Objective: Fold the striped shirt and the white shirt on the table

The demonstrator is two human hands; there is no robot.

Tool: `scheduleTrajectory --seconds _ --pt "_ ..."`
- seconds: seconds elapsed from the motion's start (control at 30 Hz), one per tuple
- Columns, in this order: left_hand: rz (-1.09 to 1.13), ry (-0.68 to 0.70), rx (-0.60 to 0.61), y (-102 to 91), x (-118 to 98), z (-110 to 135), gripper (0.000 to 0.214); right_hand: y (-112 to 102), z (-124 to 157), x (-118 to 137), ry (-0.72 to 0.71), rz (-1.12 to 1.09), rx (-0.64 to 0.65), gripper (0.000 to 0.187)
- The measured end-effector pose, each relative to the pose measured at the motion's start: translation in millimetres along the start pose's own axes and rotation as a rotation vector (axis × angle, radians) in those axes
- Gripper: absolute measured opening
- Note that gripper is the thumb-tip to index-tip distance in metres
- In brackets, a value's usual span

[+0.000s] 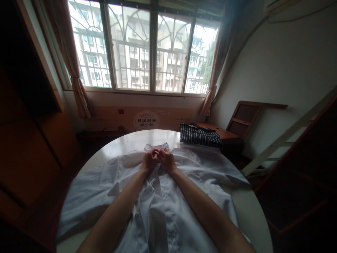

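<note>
A white long-sleeved shirt [181, 207] lies spread over the round white table [113, 146], its collar [158, 146] toward the far edge and its sleeves out to both sides. Just below the collar, my left hand [150, 159] pinches the shirt's front. Close against it, my right hand [167, 159] grips the fabric too, fingers bent. The fingertips of both hands meet over the front opening. Whether a button lies between them is too small to tell. Below the hands, the front runs toward me in loose folds.
Folded black-and-white striped cloth [200, 136] sits on folded white cloth [200, 149] at the table's far right. Beyond it stand a brown wooden chair [243, 119] and a pale ladder [279, 144]. A printed cardboard box [110, 117] lies under the barred window [131, 52].
</note>
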State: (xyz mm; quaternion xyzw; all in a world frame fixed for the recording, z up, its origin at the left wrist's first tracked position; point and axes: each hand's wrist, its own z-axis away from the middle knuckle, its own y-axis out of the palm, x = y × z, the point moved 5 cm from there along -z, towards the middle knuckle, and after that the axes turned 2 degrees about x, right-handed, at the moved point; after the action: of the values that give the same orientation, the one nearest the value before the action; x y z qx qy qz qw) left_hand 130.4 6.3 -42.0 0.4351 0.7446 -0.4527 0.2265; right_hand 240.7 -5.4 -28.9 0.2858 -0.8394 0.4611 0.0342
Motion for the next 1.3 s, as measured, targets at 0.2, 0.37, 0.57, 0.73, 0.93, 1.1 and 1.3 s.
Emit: scheduleTrajectory --seconds 0.2,0.37,0.57,0.73,0.93,1.1,1.3 --pt "-0.195 0.000 -0.048 -4.0 -5 2 0.014 -3 1 -2 -0.009 -0.041 -0.102 0.010" --pt "-0.138 0.044 -0.059 -3.4 -9 4 0.015 -7 0 0 -0.027 -0.076 -0.169 0.012" --pt "0.527 -0.192 0.069 4.6 8 0 0.020 -12 2 4 -0.055 -0.161 -0.215 0.007" --pt "0.713 -0.282 0.157 6.7 13 0 0.042 -12 1 5 -0.056 -0.194 -0.190 0.005" --pt "0.772 -0.322 0.154 4.2 15 3 0.046 -15 1 7 -0.097 -0.223 -0.203 0.008" --pt "0.760 -0.321 0.127 4.1 18 0 0.042 -13 1 1 -0.057 -0.354 -0.223 0.021" --pt "0.692 -0.298 0.089 4.7 20 -3 0.033 -7 -2 -7 0.024 -0.385 -0.206 0.020"
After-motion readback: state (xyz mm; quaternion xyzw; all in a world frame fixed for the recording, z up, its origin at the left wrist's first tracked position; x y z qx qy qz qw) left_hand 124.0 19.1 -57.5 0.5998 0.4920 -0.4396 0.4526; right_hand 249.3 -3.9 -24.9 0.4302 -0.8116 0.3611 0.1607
